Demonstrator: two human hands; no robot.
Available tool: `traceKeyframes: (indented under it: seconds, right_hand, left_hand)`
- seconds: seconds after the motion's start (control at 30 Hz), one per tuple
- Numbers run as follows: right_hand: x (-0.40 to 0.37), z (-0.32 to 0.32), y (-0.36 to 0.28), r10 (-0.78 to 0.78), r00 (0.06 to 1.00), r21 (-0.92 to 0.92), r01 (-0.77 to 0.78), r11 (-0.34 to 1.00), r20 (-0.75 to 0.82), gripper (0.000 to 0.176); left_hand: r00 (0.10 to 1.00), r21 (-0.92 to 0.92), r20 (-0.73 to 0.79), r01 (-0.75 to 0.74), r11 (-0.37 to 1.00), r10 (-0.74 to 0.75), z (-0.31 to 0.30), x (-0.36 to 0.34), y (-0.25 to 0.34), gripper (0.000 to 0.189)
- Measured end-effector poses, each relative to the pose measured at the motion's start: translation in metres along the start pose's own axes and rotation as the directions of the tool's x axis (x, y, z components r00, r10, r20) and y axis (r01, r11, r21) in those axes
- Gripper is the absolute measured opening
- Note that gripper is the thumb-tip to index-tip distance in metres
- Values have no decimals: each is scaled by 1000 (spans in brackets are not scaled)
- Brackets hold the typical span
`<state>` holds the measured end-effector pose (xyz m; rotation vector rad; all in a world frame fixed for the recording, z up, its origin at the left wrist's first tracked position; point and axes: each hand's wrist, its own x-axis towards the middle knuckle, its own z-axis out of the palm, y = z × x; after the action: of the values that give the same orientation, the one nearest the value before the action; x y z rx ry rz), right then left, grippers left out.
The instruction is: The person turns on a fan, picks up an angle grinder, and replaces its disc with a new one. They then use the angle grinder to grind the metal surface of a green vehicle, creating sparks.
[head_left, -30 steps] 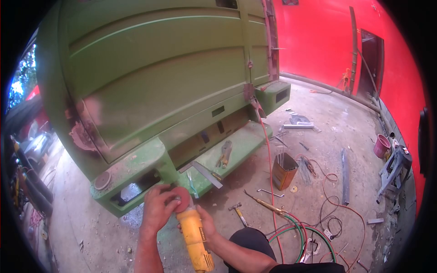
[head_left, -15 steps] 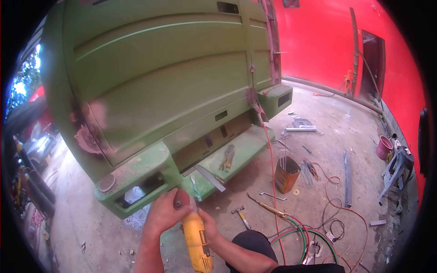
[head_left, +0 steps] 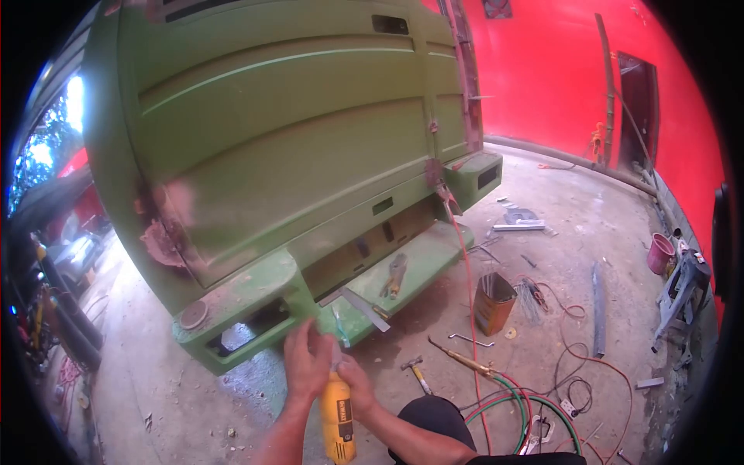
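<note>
Right hand (head_left: 356, 383) wraps the yellow cylindrical plastic-bodied grinder (head_left: 338, 425) at lower centre of frame, probably to steady it, while left hand (head_left: 308, 364) covers its head end, exact grip can't tell, below green metal bumper (head_left: 252, 284).

The bare concrete floor (head_left: 201, 418) carries, at the near right, a hammer (head_left: 417, 375), a brass-coloured torch (head_left: 461, 358) and looped green hose (head_left: 575, 435). Farther off stand an open square tin (head_left: 494, 302) and, right of it, a long grey bar (head_left: 598, 310) lying flat. On the green bumper step (head_left: 434, 249) rest a pliers-like tool (head_left: 394, 276) and, nearer and left, a flat metal blade (head_left: 363, 308) that overhangs the edge.
</note>
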<state>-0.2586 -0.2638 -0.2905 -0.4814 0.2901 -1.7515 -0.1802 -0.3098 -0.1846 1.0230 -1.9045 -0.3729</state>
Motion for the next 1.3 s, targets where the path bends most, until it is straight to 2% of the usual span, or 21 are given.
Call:
traceKeyframes:
  seconds: [0.13, 0.2, 0.33, 0.4, 0.53, 0.6, 0.67, 0.7, 0.73, 0.77, 0.8, 0.83, 0.9, 1.0, 1.07, 1.17, 1.3]
  right_hand:
    - [-6, 3, -7, 52, 999, 29, -51, 998, -13, 38]
    - [-3, -9, -4, 102, 991, 80, -108, 991, 83, 36]
    - [-3, -3, -8, 104, 993, 107, -109, 988, 49, 34]
    - [-4, -4, -9, 108, 994, 107, -111, 988, 32, 34]
    - [-3, -3, -17, 92, 995, 61, -94, 994, 24, 34]
    - [-3, 7, -20, -4, 1000, 54, 5, 999, -20, 37]
    - [-3, 1, -18, 166, 986, 304, -155, 940, -10, 42]
    - [-7, 4, -27, 192, 981, 268, -175, 947, -38, 49]
    - [-9, 9, -35, 228, 974, 296, -219, 930, 7, 56]
    - [-11, 19, -45, 241, 967, 277, -210, 938, -82, 62]
    - [-11, 15, -46, 258, 964, 287, -229, 930, -69, 64]
    - [-8, 15, -47, 222, 975, 302, -204, 931, -26, 66]
    - [-9, 10, -52, 222, 975, 311, -207, 928, -13, 65]
    - [-9, 12, -56, 223, 975, 368, -205, 907, -5, 65]
    - [-8, 8, -55, 205, 976, 327, -218, 919, 76, 64]
    - [-8, 5, -52, 190, 976, 274, -212, 938, 103, 65]
    - [-9, 9, -50, 220, 975, 307, -214, 927, 16, 68]
  left_hand:
    - [994, 59, 22, -104, 993, 102, -1, 2, 6, 42]
    - [960, 134, -43, -268, 954, 276, 3, 5, 5, 29]
    - [962, 151, -30, -265, 952, 272, 6, 5, 5, 28]
    - [985, 119, 50, -170, 978, 165, 5, 5, 7, 34]
    - [987, 92, 72, -151, 984, 144, 12, 9, 9, 36]
    - [963, 160, 2, -265, 951, 268, 18, 9, 3, 39]
    - [977, 211, 75, -210, 955, 198, 17, 8, 10, 58]
    - [977, 166, 131, -186, 968, 166, 13, 8, 17, 68]
    - [973, 112, 185, -158, 981, 136, 8, 9, 23, 78]
    - [967, 94, 222, -147, 985, 123, 4, 9, 25, 82]
    - [959, 65, 251, -149, 987, 129, -1, 7, 26, 87]
    - [962, 73, 255, -122, 990, 100, -4, 5, 25, 87]
    - [947, 47, 262, -203, 978, 185, -8, 4, 27, 89]
    - [936, 25, 277, -233, 972, 217, -15, 3, 28, 88]
    - [932, 10, 288, -232, 973, 219, -19, 3, 29, 87]
    - [921, -19, 309, -242, 970, 236, -24, 4, 27, 88]
    - [907, -18, 325, -277, 961, 268, -29, 4, 26, 93]
